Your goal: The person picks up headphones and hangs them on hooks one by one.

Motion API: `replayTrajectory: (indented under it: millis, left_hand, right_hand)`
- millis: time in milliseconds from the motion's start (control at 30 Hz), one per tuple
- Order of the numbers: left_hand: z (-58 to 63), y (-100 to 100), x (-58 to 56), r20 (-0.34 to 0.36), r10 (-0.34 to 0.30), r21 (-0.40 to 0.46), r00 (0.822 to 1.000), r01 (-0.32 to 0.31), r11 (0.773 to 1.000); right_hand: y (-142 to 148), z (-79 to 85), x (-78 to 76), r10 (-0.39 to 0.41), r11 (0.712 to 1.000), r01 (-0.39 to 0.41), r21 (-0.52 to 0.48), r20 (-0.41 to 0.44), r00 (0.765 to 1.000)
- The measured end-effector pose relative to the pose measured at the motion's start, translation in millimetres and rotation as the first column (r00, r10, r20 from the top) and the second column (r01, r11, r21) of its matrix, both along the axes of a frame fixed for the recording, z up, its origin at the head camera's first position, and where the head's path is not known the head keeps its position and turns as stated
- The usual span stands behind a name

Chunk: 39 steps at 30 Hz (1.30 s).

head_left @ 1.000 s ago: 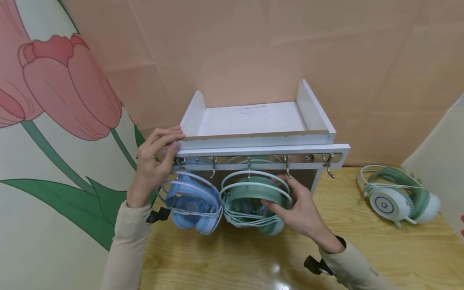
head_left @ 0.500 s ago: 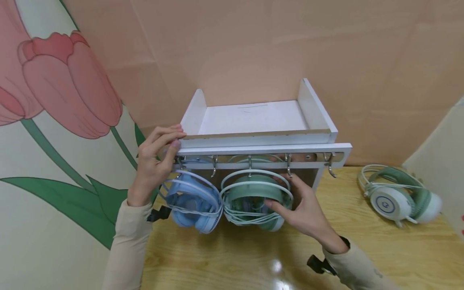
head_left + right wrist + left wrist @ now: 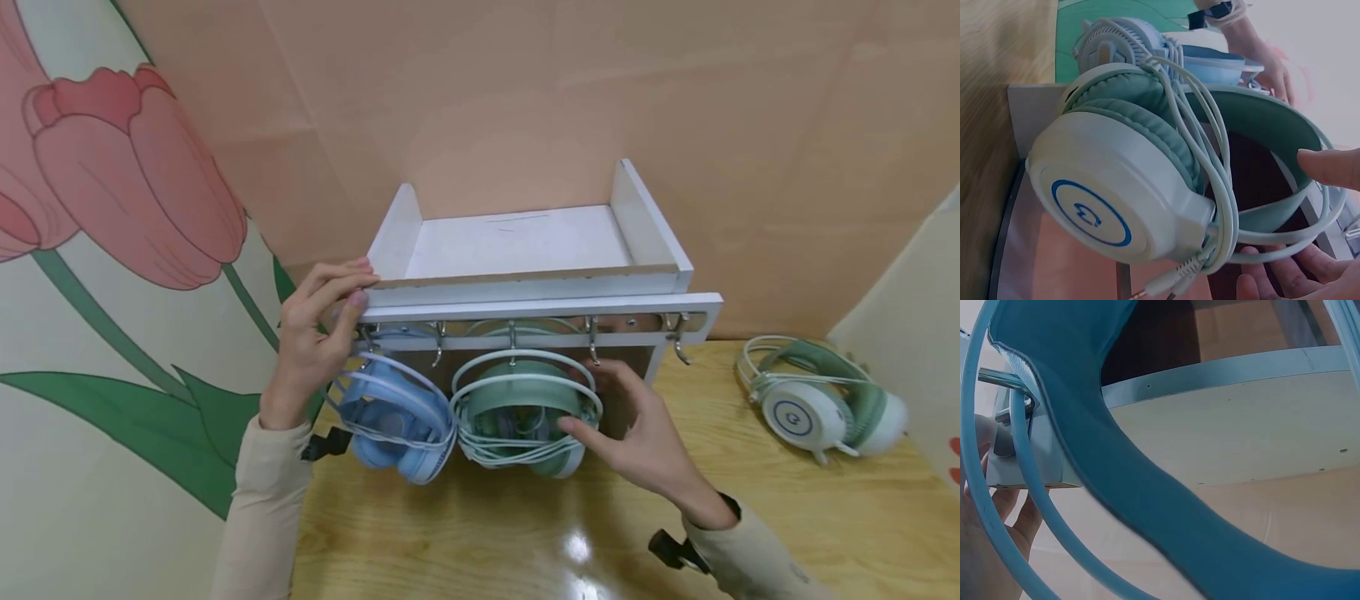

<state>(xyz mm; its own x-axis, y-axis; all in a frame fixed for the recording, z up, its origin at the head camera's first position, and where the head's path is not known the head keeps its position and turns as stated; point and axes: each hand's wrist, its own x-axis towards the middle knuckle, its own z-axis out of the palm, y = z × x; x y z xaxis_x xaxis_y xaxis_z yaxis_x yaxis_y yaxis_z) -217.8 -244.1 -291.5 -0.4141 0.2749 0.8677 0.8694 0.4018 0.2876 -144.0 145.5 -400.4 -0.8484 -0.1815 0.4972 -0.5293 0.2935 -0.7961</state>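
On a white shelf rack (image 3: 525, 287) with a row of metal hooks, my left hand (image 3: 307, 342) grips the left end, fingers over the top and thumb at the front. Green headphones (image 3: 525, 393) hang by the headband from the middle hook (image 3: 513, 340), their cable bundled. My right hand (image 3: 648, 433) is spread at their right side, thumb in front, other fingers partly hidden behind the headband. In the right wrist view the thumb (image 3: 1332, 167) lies close to the green headband, with loosely bent fingers below. Blue headphones (image 3: 397, 417) hang on the leftmost hook.
Another pair of white-and-green headphones (image 3: 817, 400) lies on the wooden table (image 3: 465, 542) to the right. Hooks (image 3: 680, 342) stick out at the rack's right end. A tan sheet (image 3: 487, 92) covers the back, and a tulip-painted panel (image 3: 135, 250) stands at the left.
My right hand has moved slightly right, its thumb drawing away from the middle of the green headband. The headphones stay hanging, and my left hand keeps its place on the rack.
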Motion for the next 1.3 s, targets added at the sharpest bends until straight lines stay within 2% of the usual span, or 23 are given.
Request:
replayTrajectory:
  millis: [500,833,1067,1300]
  left_hand:
    - [2.1,0,2.1,0.019,0.029,-0.005,0.999,-0.029,1.0]
    - [0.8,2,2.7,0.026,0.013,0.026,1.0,-0.014,1.0]
    - [1.1,3,2.6,0.025,0.016,0.036,1.0,-0.016,0.999]
    - [1.4,3,3.8,0.019,0.011,0.026,1.0,-0.011,1.0]
  right_hand:
    - [34,-2.7,3.7,-0.016,0.998,0.021,0.053,-0.084,0.996]
    - [72,2.4,-2.3,-0.094,0.992,0.106,0.065,-0.16,0.983]
    - [104,5.5,-13.4,-0.185,0.971,0.204,0.128,-0.144,0.972]
    - [133,5.7,-30.3,-0.249,0.932,0.28,0.23,-0.154,0.956]
